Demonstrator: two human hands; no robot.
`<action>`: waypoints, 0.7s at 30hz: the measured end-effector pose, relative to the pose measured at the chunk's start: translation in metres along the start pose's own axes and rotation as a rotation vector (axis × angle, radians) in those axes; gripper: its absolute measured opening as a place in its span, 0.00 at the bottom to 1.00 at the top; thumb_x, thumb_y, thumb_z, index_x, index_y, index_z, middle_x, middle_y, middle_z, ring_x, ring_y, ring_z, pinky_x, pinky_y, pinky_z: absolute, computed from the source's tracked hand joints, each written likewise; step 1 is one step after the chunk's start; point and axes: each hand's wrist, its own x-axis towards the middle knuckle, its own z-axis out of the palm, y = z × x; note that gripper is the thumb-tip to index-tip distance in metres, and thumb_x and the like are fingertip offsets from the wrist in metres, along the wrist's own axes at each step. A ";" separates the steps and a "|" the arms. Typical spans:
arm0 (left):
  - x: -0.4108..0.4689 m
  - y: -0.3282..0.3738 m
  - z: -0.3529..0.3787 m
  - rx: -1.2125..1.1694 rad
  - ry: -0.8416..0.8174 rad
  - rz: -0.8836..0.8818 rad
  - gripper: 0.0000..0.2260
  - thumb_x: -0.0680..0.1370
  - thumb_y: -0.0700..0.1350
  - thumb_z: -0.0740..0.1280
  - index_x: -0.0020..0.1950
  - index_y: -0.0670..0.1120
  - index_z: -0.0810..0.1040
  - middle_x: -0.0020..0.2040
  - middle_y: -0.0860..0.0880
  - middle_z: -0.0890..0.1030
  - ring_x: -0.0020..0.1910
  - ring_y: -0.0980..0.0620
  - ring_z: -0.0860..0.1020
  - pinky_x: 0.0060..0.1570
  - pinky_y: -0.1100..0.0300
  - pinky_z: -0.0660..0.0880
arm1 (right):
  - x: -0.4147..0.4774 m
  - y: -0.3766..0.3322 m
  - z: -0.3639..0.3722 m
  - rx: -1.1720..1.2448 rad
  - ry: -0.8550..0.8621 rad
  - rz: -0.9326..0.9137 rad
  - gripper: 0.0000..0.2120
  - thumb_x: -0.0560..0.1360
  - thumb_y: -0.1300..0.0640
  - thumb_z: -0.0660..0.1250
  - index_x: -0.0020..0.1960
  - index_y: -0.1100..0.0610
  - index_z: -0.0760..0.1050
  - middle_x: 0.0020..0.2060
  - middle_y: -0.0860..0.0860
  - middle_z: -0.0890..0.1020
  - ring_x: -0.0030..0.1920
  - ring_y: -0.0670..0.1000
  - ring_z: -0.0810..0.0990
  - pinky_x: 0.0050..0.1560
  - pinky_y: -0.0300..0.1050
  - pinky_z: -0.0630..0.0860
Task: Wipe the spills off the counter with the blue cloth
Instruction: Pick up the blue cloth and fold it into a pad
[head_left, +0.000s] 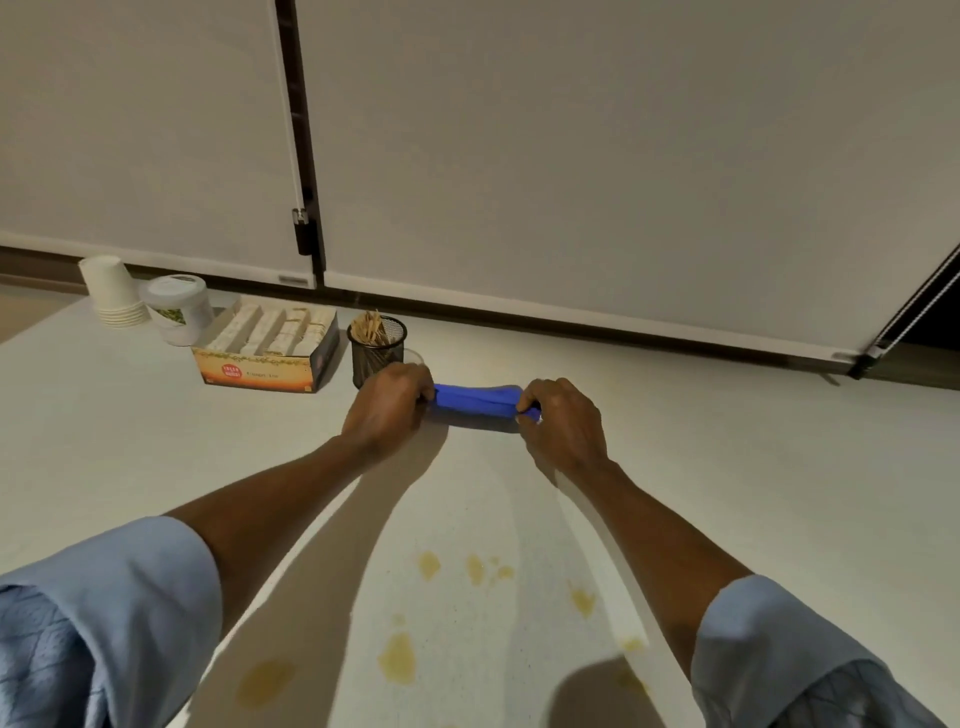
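The blue cloth (475, 400) is bunched into a short roll just above the white counter (727, 467), stretched between both hands. My left hand (389, 408) grips its left end and my right hand (563, 426) grips its right end, where a corner sticks out. Several yellowish spills lie on the counter close to me: one patch (399, 659) between my forearms, smaller ones (475, 569) farther up, another (582, 600) to the right and a faint one (265, 683) under my left arm's shadow.
Behind my left hand stands a black mesh cup of wooden sticks (376, 351). Left of it are an open tea-bag box (267, 345), a white jar (176, 309) and stacked paper cups (113, 291). Roller blinds (571, 156) hang along the counter's far edge.
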 end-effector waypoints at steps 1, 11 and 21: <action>0.002 0.001 -0.008 -0.015 -0.002 -0.008 0.07 0.79 0.34 0.72 0.55 0.42 0.82 0.52 0.41 0.86 0.51 0.43 0.84 0.49 0.52 0.81 | 0.001 -0.002 -0.009 0.029 -0.015 0.007 0.10 0.73 0.57 0.71 0.52 0.47 0.76 0.44 0.46 0.82 0.43 0.47 0.78 0.42 0.42 0.72; 0.002 0.041 -0.102 -0.183 -0.192 -0.001 0.06 0.78 0.39 0.77 0.52 0.48 0.88 0.42 0.57 0.86 0.44 0.57 0.85 0.35 0.72 0.72 | -0.014 -0.045 -0.114 0.292 -0.109 0.083 0.06 0.70 0.62 0.71 0.36 0.54 0.85 0.37 0.47 0.87 0.40 0.48 0.83 0.45 0.48 0.79; -0.035 0.091 -0.185 -0.528 -0.450 0.014 0.07 0.80 0.37 0.75 0.49 0.48 0.89 0.41 0.51 0.89 0.38 0.59 0.84 0.37 0.67 0.79 | -0.105 -0.085 -0.187 0.955 -0.483 0.131 0.16 0.73 0.56 0.76 0.58 0.61 0.84 0.56 0.60 0.87 0.54 0.55 0.85 0.57 0.49 0.79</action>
